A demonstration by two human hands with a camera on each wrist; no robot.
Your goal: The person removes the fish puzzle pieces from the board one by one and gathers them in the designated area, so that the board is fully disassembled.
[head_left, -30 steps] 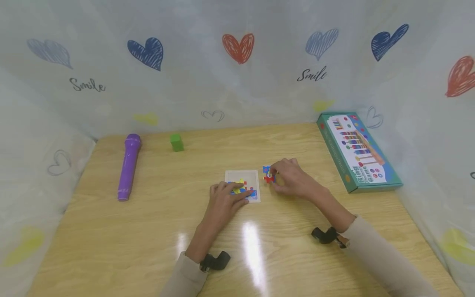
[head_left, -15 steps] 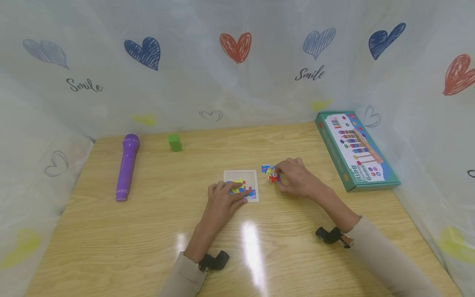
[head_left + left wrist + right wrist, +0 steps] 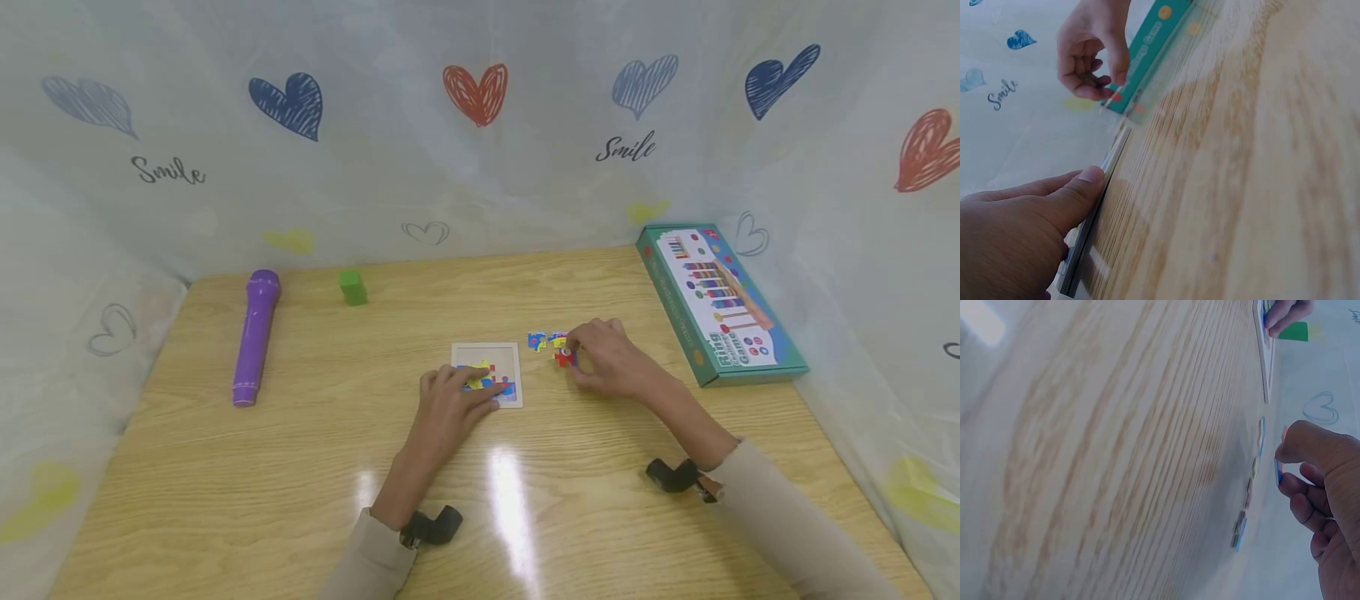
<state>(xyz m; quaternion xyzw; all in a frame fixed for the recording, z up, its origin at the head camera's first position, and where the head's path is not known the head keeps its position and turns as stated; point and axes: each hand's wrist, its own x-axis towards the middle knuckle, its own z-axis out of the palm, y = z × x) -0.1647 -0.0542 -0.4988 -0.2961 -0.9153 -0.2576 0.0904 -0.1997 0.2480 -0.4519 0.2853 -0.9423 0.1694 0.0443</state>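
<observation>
A purple microphone with a rounded head lies lengthwise at the left of the head view, on the light wood-grain table. To its right, at the upper left of the frame, stands a small green rectangular block. The left hand is at the centre of the frame, its fingers extended across the lower part of a pale square puzzle tray; its thumb rests along the tray's near edge in the left wrist view. The hand presses flat, without pinching. Printed puzzle pieces in blue, yellow and red occupy the lower part of the tray, partly covered by the fingers. Right of the tray, two loose blue-and-yellow puzzle pieces lie near each other on the table. The right hand, right of centre, pinches a red-and-blue puzzle piece between thumb and fingertips; the right wrist view shows this piece raised clear of the table. A green rectangular game box with a printed lid lies tilted at the right of the frame, well apart from the tray.
</observation>
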